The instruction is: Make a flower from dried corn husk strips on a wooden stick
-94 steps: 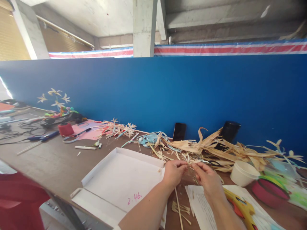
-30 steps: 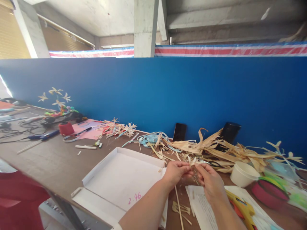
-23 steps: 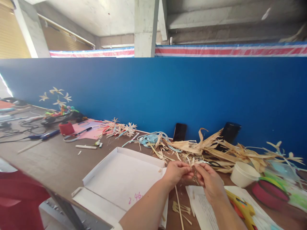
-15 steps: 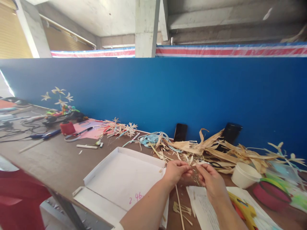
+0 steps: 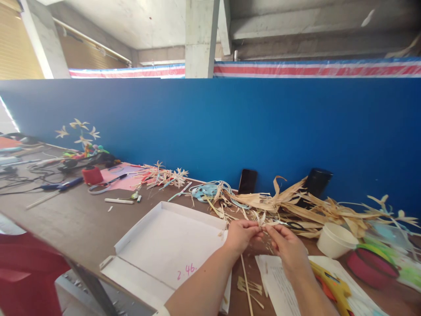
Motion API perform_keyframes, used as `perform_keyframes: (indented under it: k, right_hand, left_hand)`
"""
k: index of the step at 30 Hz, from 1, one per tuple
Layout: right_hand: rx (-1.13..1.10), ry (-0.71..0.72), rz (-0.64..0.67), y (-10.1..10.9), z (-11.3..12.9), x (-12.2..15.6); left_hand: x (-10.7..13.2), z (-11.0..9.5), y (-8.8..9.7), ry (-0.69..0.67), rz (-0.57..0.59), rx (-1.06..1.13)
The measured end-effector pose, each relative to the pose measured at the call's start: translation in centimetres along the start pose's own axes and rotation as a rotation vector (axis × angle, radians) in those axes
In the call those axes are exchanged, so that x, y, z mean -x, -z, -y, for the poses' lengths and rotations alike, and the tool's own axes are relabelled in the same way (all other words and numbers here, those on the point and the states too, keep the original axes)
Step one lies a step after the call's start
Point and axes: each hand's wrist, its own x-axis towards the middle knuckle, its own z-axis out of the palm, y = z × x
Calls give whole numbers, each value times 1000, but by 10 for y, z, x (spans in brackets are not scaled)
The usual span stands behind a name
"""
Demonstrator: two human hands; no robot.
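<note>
My left hand [image 5: 241,237] is closed in a pinch over the right edge of the open white box [image 5: 161,245]. Its fingertips meet those of my right hand [image 5: 286,245], which is pinched too. A small pale piece of corn husk [image 5: 262,219] sticks up at the fingertips; its lower part is hidden by them. Dried corn husks [image 5: 283,199] lie just beyond, with the black handles of scissors [image 5: 296,225] beside my right hand. Below my hands a thin stick [image 5: 246,285] lies near several small cut husk pieces [image 5: 249,286].
A yellow glue gun [image 5: 332,285] rests on printed paper [image 5: 279,281] at right, near a white cup [image 5: 337,240] and a pink container [image 5: 371,268]. Two dark phones, one here [image 5: 247,181], lean on the blue partition [image 5: 210,131]. Husk flowers [image 5: 177,177] and red thread [image 5: 92,175] are left.
My right hand has moved slightly left, closing the gap so that its fingertips meet those of my left hand. My left hand has hardly moved.
</note>
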Motion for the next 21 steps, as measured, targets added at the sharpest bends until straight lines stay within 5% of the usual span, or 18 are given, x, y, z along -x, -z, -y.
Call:
perform_keyframes:
  k: [21]
  right_hand:
    - [-48,-13,42,-1,-3,-1]
  left_hand:
    - [0,-2,0,40,26,28]
